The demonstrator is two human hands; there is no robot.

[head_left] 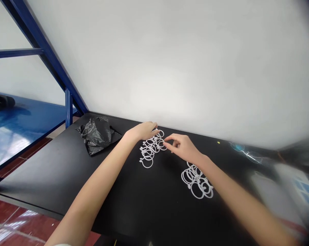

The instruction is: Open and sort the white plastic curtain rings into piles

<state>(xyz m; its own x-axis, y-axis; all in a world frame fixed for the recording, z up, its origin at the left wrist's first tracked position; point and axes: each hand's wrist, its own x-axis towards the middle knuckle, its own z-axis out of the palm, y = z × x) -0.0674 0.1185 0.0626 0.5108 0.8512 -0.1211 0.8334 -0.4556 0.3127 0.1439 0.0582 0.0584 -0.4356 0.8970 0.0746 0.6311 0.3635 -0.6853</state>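
Observation:
On the black tabletop (134, 198), a row of overlapping white curtain rings (147, 166), each with a small eyelet, runs away from me toward the wall. My left hand (144, 130) is bent over the far end of this row, its thumb and fingers closing at a ring there. From the right, my right hand (181, 145) pinches the edge of a ring in the row between thumb and forefinger. A second, looser heap of white rings (197, 191) lies under and beside my right forearm, which hides part of it.
A crumpled black plastic bag (99, 135) rests left of my left hand. Along the back stands a white wall (170, 68); a blue metal frame (49, 48) rises at the left. Glasses (246, 152) and a blurred white and blue packet (293, 184) lie at the right.

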